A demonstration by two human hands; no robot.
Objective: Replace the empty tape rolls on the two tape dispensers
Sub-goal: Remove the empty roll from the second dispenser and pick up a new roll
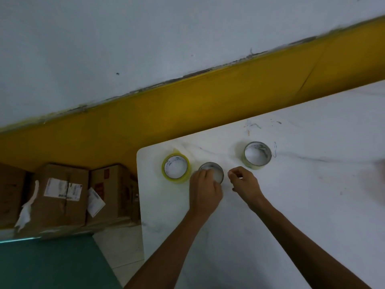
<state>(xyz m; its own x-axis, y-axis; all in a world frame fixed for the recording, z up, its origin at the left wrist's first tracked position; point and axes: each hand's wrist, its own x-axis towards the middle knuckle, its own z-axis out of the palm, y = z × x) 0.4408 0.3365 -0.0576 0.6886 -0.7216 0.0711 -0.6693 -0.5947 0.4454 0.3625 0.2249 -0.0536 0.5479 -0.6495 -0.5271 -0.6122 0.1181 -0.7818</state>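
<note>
Three rolls lie flat near the far left corner of the white table [291, 205]. A yellowish tape roll [176, 168] is at the left. A second pale tape roll [257, 155] lies further right. Between them sits a thin grey ring [212, 166], apparently an empty core. My left hand [205, 189] rests on the near side of this ring, fingers curled on its rim. My right hand [244, 183] is just right of the ring, with thumb and forefinger pinched together; whether they hold a tape end I cannot tell. No dispenser is in view.
Several cardboard boxes [62, 192] with labels stand on the floor left of the table, against a yellow and white wall [187, 101]. A green mat [52, 265] covers the floor at the lower left. A blurred shape [378, 176] shows at the right edge.
</note>
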